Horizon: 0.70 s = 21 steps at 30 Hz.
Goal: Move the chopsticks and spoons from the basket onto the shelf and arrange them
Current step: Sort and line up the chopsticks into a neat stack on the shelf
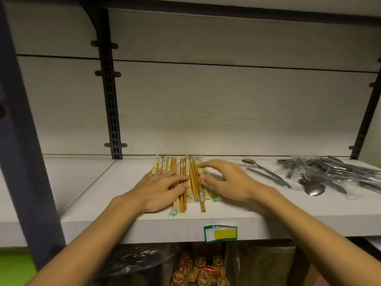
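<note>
Several packs of wooden chopsticks (190, 178), pale and brown, lie side by side on the white shelf (268, 205), pointing front to back. My left hand (162, 187) lies flat on the left part of the row, fingers spread across the sticks. On the right edge of the row, my right hand (224, 179) hovers with curled, parted fingers that touch the wrapped packs. Two loose metal spoons (266, 174) rest to the right of that hand. Farther right sits a pile of plastic-wrapped spoons (327, 174). The basket is out of sight.
A black slotted upright (111, 112) runs up the back panel left of the chopsticks, another at the far right (367, 120). A green and yellow price label (220, 234) sticks to the shelf's front edge. Bagged goods fill the level below (198, 267).
</note>
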Available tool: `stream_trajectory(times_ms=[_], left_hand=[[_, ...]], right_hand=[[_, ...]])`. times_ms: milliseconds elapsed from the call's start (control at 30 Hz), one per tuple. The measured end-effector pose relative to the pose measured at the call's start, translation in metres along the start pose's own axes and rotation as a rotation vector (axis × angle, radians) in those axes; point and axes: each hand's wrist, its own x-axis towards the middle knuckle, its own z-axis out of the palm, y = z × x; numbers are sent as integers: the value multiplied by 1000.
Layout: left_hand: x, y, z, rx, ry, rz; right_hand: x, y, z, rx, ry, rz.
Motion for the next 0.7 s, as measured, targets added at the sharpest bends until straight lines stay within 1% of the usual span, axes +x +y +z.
stream_trajectory(times_ms=[67, 100, 133, 200, 267, 367, 567, 633, 700], left_hand=[[-1, -1, -1, 9, -6, -9], [-2, -3, -3, 9, -10, -12], [-3, -5, -4, 5, -15, -17], [-7, -12, -8, 3, -27, -25], [-13, -21, -12, 4, -39, -32], [-21, -32, -16, -42, -13, -24], [-32, -37, -21, -217, 163, 32], [-35, -40, -24, -218, 232, 39], [-37, -44, -26, -194, 322, -8]], right_hand=[[-1, -25, 14, -8, -126, -58], [-1, -30, 19, -22, -188, -56], [-1, -32, 22, -38, -233, -28], [-2, -28, 21, -82, -256, 62], [-5, -24, 18, -93, -228, 98], [-4, -29, 20, -34, -174, 81], [6, -45, 28, -51, -74, 62], [8, -48, 28, -66, -39, 52], [9, -49, 27, -95, 10, 51]])
